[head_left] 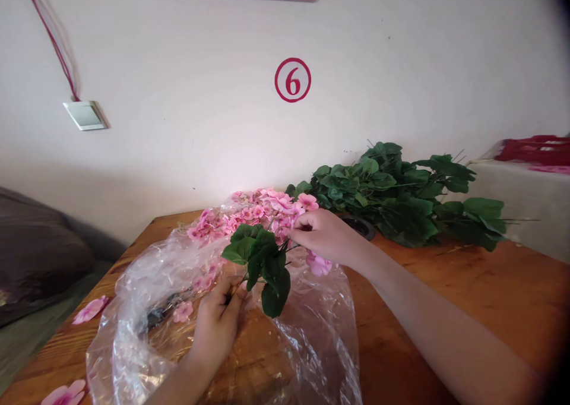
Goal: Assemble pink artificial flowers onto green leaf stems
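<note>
My left hand point(219, 315) is closed round the lower stem of an artificial leaf sprig point(267, 262) with dark green leaves, held above the table. My right hand point(317, 234) pinches at the far end of the sprig, among its thin stem tips. Pink petals show right at those fingertips, seemingly a flower in the pinch, though the fingers partly cover it. Just below the right hand is a larger pink flower point(319, 263); whether it joins the sprig I cannot tell. Behind the sprig, a heap of pink artificial flowers point(243, 220) lies on a clear plastic bag point(320, 328).
Green leaf sprigs point(392, 194) are piled at the back right of the wooden table point(445, 286), by a dark round object point(363, 228). Loose pink petals point(90, 310) lie at the left edge. A pale box point(525, 203) stands far right, a dark cushion-like shape point(40, 250) left.
</note>
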{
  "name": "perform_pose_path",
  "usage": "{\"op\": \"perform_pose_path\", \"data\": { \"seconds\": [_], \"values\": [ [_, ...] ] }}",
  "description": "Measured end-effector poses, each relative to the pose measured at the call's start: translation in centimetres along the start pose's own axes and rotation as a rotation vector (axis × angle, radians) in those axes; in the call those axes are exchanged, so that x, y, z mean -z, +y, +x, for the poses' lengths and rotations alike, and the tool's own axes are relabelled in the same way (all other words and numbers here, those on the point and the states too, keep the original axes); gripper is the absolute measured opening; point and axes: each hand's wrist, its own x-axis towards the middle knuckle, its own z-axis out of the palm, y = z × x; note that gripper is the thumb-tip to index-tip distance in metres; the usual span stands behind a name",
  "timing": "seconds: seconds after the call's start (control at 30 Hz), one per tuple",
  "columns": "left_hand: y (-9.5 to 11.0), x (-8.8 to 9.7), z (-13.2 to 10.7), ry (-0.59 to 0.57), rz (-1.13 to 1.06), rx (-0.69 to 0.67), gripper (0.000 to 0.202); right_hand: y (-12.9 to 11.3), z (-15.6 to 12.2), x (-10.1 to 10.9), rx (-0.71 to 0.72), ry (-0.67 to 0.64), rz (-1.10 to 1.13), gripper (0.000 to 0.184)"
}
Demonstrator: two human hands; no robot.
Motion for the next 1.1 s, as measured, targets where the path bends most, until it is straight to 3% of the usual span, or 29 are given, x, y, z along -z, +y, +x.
{"op": "perform_pose_path", "data": {
  "seconds": [0.4,0.6,0.7,0.8,0.87,0.93,1.1],
  "values": [
    [-0.3,-0.1,0.0,0.003,-0.051,0.055,0.026,0.1,-0.1,0.2,0.036,-0.036,0.047,0.04],
    [-0.5,-0.2,0.1,0.018,-0.115,0.071,0.027,0.0,0.0,0.2,0.071,0.098,0.102,0.027],
    [-0.5,-0.3,0.2,0.053,-0.163,0.073,0.028,-0.3,-0.1,-0.2,0.22,0.326,0.146,0.024],
    [-0.6,-0.3,0.3,0.096,-0.253,0.102,0.033,-0.8,-0.5,-0.5,0.48,0.669,0.119,0.014],
    [-0.6,-0.3,0.4,0.112,-0.325,0.123,0.037,-1.2,-1.0,-0.8,0.625,0.815,0.045,0.007],
    [-0.7,-0.1,0.5,0.16,-0.366,0.148,0.035,-1.5,-1.5,-1.1,0.725,0.846,-0.006,0.008],
    [-1.0,0.0,0.7,0.235,-0.472,0.219,0.034,-1.4,-2.0,-2.3,0.905,0.73,-0.132,0.018]
  ]
}}
